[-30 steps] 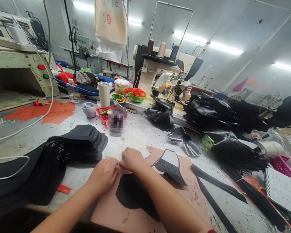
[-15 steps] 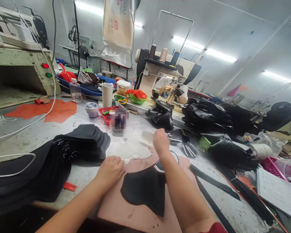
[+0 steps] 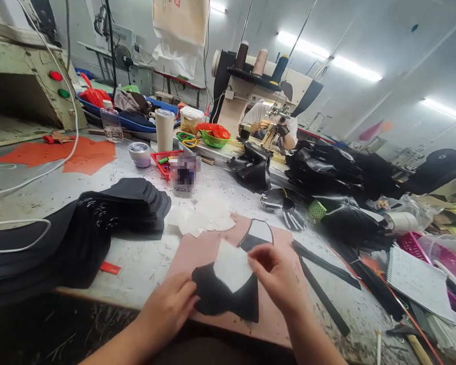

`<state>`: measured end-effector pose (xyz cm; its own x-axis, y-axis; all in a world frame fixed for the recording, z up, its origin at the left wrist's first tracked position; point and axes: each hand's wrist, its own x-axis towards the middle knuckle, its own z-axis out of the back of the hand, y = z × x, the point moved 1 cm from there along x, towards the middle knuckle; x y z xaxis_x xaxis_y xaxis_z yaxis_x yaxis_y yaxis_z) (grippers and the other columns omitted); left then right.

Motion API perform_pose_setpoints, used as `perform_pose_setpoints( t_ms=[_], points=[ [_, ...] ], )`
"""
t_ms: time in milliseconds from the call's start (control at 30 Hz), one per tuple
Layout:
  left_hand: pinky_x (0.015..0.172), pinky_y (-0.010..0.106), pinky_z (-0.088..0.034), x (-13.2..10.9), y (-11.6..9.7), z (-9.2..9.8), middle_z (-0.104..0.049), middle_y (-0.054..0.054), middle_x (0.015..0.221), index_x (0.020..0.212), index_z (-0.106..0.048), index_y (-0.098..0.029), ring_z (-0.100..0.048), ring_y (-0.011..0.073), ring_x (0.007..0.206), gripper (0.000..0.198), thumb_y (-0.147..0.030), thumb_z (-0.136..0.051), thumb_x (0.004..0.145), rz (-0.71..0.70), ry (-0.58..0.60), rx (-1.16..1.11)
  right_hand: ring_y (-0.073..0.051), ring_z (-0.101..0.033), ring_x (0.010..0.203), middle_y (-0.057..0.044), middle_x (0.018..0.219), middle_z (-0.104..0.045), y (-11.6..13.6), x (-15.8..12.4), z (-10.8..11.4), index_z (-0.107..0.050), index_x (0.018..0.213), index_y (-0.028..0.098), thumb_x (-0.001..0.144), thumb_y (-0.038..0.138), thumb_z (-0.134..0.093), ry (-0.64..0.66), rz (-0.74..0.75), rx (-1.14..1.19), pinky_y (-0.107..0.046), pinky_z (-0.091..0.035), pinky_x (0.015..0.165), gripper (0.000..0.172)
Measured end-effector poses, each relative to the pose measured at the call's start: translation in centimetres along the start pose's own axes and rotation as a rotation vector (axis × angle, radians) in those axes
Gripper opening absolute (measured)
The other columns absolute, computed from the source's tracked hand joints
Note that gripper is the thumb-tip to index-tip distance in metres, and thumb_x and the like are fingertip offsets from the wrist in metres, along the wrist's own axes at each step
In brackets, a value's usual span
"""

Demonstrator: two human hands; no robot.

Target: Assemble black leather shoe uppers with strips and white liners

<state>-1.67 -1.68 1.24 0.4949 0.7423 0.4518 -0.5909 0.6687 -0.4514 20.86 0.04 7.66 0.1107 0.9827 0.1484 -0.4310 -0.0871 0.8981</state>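
Observation:
A black leather-like piece with a curved outline lies on a pink board. My left hand is at the piece's left edge, fingers curled together and pinching it. My right hand pinches the right corner of a white sheet piece between thumb and fingers. That sheet is over the upper part of the black piece; whether the two touch I cannot tell. Behind my right hand, a black piece with a white insert lies on the board. Several thin white pieces are spread just past the board's far edge.
Stacked black pieces stand at the left. Black strips and a spiral notebook lie to the right. Further back are a red tray, a tumbler and a sewing machine, where another person works.
My right hand has come back from the white pieces, now with one white sheet over the black piece. My left hand has shifted down to the black piece's left edge. The view has tilted down.

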Motion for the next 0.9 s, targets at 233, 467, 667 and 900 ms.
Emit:
perform_pose_setpoints(
  t_ms=[233,467,667,900],
  points=[
    [0.052,0.022,-0.045,-0.1,-1.4,1.1,-0.054,-0.002,0.064,0.069,-0.050,-0.020,-0.052,0.0121,0.057,0.022,-0.034,-0.042,0.084,0.444,0.170,-0.360,-0.015,-0.058,0.066,-0.003,0.072,-0.059,-1.5,-3.5,-2.8,-0.053,0.072,0.018,0.072,0.017,-0.052,0.037,-0.018,-0.045,-0.026,-0.049,0.058,0.002],
    [0.057,0.027,-0.049,1.1,-2.2,0.7,-0.058,-0.001,0.068,0.072,-0.053,-0.019,-0.059,0.0158,0.065,0.028,-0.046,-0.055,0.073,0.848,0.097,-0.832,-0.016,-0.059,0.080,-0.006,0.087,-0.057,-0.4,-4.9,-3.4,-0.050,0.101,0.023,0.077,0.005,-0.046,-0.225,0.540,-0.230,-0.029,-0.053,0.063,0.031],
    [0.063,0.032,-0.052,1.4,-2.7,1.4,-0.063,0.006,0.079,0.079,-0.057,-0.016,-0.062,0.0192,0.071,0.046,-0.060,-0.055,0.067,1.092,-0.013,-1.242,-0.017,-0.061,0.072,-0.006,0.083,-0.064,-0.4,-5.8,-3.1,-0.041,0.121,0.027,0.077,0.004,-0.047,-0.014,0.884,-0.324,-0.033,-0.053,0.064,0.050],
    [0.069,0.033,-0.051,1.6,-2.7,1.8,-0.062,0.007,0.094,0.082,-0.061,-0.019,-0.059,0.0217,0.087,0.034,-0.048,-0.060,0.066,0.975,-0.126,-1.102,-0.017,-0.060,0.084,-0.007,0.094,-0.061,-0.3,-5.7,-3.8,-0.051,0.107,0.027,0.075,0.003,-0.045,-0.023,0.581,-0.039,-0.033,-0.051,0.071,0.041]
  ],
)
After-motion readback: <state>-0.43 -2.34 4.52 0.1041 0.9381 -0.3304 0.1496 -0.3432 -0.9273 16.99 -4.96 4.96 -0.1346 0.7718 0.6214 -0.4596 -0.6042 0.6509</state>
